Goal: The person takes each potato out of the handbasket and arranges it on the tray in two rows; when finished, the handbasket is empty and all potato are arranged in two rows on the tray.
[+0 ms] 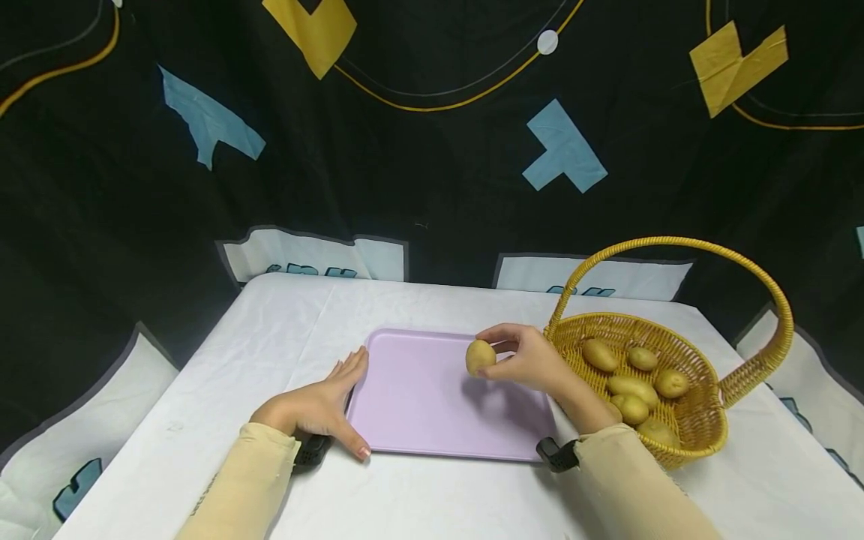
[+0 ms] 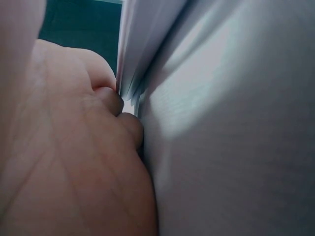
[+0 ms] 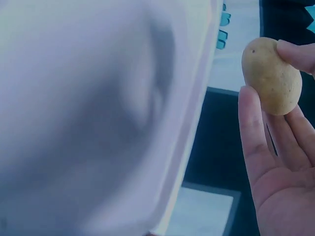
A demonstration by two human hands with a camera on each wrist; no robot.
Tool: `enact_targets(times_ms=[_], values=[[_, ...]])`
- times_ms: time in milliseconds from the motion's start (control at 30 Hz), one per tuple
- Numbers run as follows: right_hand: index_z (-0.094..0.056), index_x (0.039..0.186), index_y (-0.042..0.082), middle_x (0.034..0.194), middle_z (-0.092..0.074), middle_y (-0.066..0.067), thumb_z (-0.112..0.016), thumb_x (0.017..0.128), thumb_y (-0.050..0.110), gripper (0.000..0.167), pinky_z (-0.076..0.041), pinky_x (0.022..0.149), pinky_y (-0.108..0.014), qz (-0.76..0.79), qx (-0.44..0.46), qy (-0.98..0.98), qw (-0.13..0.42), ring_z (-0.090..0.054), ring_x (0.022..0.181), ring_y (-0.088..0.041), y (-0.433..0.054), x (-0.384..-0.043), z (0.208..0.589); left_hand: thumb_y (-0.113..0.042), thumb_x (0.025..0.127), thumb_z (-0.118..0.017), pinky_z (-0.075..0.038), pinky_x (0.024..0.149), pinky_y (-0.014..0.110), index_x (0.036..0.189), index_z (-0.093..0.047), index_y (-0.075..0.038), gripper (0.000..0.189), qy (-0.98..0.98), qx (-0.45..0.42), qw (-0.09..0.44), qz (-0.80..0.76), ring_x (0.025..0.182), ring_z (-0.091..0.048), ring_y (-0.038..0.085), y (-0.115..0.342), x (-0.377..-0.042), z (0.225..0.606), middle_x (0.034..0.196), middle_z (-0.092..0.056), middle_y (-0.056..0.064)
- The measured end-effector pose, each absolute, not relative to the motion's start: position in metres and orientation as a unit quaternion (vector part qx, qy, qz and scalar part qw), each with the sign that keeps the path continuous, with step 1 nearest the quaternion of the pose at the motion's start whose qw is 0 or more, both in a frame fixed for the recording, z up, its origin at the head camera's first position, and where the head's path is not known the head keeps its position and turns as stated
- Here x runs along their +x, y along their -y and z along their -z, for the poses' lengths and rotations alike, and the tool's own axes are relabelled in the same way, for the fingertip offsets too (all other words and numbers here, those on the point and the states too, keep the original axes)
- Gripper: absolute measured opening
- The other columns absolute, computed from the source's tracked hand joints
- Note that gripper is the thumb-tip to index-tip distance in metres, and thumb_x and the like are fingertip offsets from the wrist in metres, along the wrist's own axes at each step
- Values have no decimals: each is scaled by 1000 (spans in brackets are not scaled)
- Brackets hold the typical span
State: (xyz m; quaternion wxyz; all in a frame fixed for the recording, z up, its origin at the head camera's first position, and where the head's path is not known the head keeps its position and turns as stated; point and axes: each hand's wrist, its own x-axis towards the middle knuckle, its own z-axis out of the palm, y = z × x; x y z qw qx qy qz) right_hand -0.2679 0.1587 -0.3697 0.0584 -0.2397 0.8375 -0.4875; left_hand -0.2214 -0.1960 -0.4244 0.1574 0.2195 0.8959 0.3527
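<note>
Beige sleeves (image 1: 236, 484) lie nearest, left hand (image 1: 317, 405) spread against a lilac tray (image 1: 425, 409), right hand (image 1: 529, 361) pinching a potato (image 1: 479, 358).

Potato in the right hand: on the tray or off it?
Off: the right hand holds the potato, and the right wrist view shows it clear of the tray.

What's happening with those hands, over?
Left hand against left edge of purple tray. Right hand pinching one potato, held above tray. Other potatoes in wicker basket, to the right. Nothing seen between held potato and tray.
</note>
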Motion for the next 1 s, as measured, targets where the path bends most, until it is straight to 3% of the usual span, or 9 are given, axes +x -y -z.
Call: enact_targets(times_ms=[167,500,1000], values=[[-70,121,-2,114,-71,-10,-88,72,6,53,-55,85,-35,487,-225,-841,67,-68,102,-26,-145,-270,378,-45,50,-100,-2,118,61,158,1,6,156,-896,220,156,-354,148,9,49,196,-222,424,165,9,23],[-71,119,1,113,-71,-11,-90,70,10,53,-56,79,-32,497,-200,-839,91,-69,99,-27,-119,-276,394,-45,51,-100,-2,117,62,158,2,5,156,-894,218,160,-356,147,9,49,196,-222,424,165,10,23],[-74,117,7,114,-72,-4,-91,70,13,51,-56,77,-29,465,-170,-861,116,-70,93,-17,-82,-289,398,-44,51,-100,-2,117,62,158,2,5,156,-894,216,161,-359,147,9,50,195,-221,424,165,10,23]])
